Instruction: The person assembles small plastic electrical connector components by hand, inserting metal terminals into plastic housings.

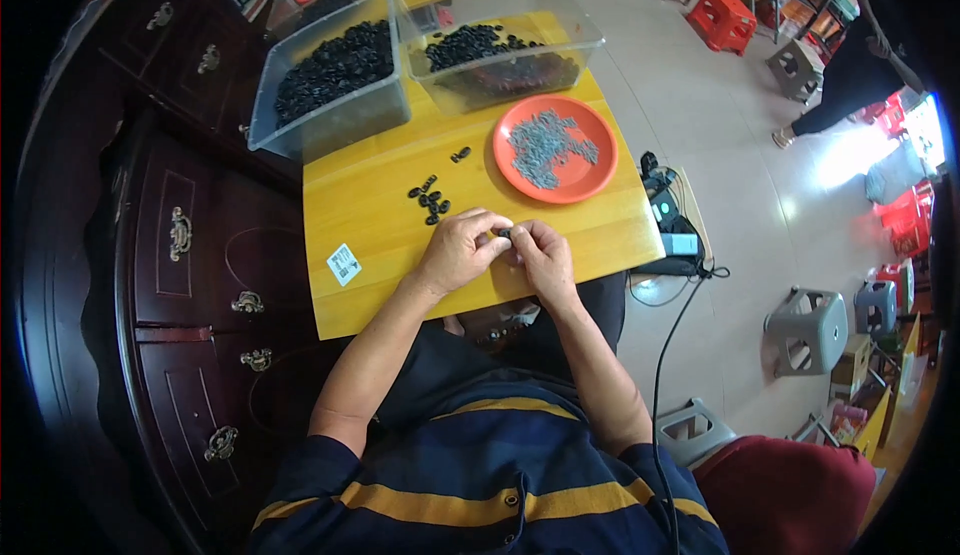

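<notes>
Near the front edge of the yellow table, my left hand point(462, 250) and my right hand point(545, 261) meet. Their fingers pinch a small black oval piece point(504, 233) between them; the fingertips cover most of it. Just beyond my left hand lies a loose cluster of several shiny black oval pieces point(432, 201), with a few more point(461, 155) farther back. To the far right of my hands is a red-orange plate point(503, 179) bearing a spread of small thin grey parts point(545, 145), too small to name exactly.
Two clear plastic bins, one on the left point(340, 120) and one on the right point(570, 60), hold many black pieces at the table's back. Dark wooden drawers point(200, 255) flank the left side. Power adapters and cables point(678, 235) sit off the right edge. Plastic stools point(808, 330) and a person point(865, 65) are beyond.
</notes>
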The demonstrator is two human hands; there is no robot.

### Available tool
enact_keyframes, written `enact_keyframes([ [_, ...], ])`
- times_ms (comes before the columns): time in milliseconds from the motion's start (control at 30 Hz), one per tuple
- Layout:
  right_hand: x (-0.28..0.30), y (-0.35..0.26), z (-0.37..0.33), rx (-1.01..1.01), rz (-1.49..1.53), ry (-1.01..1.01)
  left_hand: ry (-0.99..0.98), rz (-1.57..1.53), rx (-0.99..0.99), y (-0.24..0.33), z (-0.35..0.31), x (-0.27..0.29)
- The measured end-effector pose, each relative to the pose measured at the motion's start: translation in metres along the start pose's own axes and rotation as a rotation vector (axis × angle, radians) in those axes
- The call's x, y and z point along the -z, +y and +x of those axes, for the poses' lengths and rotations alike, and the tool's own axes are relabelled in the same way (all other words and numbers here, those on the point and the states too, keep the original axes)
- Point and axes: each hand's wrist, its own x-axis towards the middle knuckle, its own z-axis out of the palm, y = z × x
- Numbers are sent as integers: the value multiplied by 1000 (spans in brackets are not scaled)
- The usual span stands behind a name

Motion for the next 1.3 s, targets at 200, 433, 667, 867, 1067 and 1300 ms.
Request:
enact_keyframes([
  [200, -7, -3, -9, 82, -256, 18, -271, 188, 104, -4, 15, 39],
  [433, -12, -4, -17, 260, -331, 63, 238, 485, 92, 10, 73, 160],
  [667, -13, -2, -15, 281, -300, 66, 267, 401, 46, 7, 71, 135],
  [867, -10, -2, -17, 272, -296, 56, 71, 529, 164, -60, 72, 67],
  [1067, -10, -1, -17, 296, -334, 42, 114, 606, 114, -86, 88, 45],
  [1300, -9, -1, -16, 262, -290, 28, 79, 547, 258, -97, 97, 45],
])
